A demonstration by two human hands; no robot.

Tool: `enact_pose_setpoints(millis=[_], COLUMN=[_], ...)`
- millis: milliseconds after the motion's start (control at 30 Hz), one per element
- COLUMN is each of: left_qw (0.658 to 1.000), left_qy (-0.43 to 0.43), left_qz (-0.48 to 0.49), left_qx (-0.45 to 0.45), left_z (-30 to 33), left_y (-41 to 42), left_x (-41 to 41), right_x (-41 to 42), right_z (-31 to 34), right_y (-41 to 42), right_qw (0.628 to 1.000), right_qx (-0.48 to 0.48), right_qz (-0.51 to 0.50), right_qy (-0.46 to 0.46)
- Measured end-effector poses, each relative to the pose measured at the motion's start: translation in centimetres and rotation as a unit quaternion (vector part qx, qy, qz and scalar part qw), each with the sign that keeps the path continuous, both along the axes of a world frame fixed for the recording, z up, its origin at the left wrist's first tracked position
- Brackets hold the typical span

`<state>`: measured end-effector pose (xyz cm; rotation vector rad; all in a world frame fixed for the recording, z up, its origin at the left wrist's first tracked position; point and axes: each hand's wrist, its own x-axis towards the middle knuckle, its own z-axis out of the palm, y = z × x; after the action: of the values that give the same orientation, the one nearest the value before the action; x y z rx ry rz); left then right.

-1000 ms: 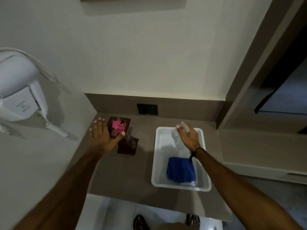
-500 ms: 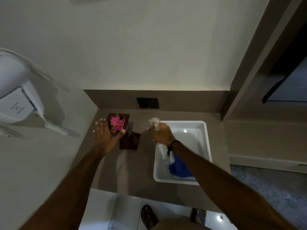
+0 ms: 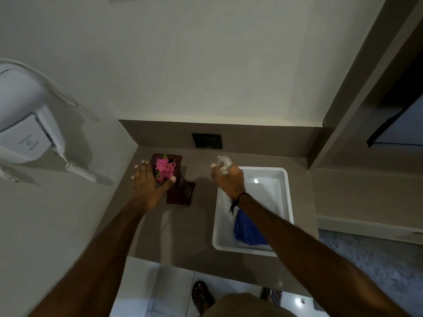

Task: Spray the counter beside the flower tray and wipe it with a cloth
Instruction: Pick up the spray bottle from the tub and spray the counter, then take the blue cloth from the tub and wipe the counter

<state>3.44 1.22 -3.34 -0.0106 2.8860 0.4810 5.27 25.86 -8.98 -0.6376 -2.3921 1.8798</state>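
Right hand (image 3: 229,183) is gripping our sprayer (image 3: 223,165) above the worktop (image 3: 194,225); left hand (image 3: 148,181), spread flat, is touching the flower tray (image 3: 180,191). Careless aiming risks misting the flowers (image 3: 165,169); cloth (image 3: 248,232) is waiting in the bin (image 3: 287,202).

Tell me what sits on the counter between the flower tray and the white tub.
Nothing: the head view shows bare counter between flower tray and white tub; the right hand holds the spray bottle above it.

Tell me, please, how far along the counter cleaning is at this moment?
Early on. The right hand holds the spray bottle over the counter beside the flower tray, which the left hand rests against. No spray shows. The blue cloth lies in the white tub, so wiping remains.
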Motion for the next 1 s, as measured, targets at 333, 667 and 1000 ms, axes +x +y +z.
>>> enact_pose_setpoints(millis=[333, 667, 1000], left_qw=[1.000, 1.000, 1.000], left_qy=[-0.019, -0.012, -0.011], left_qz=[0.006, 0.002, 0.010], left_qx=[-0.012, -0.016, -0.015], left_z=[0.6, 1.2, 0.7], left_y=[0.3, 0.6, 0.7], left_x=[-0.1, 0.0, 0.1], right_x=[1.5, 7.1, 10.4], right_z=[-1.0, -4.3, -6.4], right_y=[8.0, 10.9, 10.7], right_qw=[0.998, 0.987, 0.928], right_qx=[0.045, 0.095, 0.171], right_qz=[0.021, 0.102, 0.243], right_qy=[0.031, -0.081, -0.224])
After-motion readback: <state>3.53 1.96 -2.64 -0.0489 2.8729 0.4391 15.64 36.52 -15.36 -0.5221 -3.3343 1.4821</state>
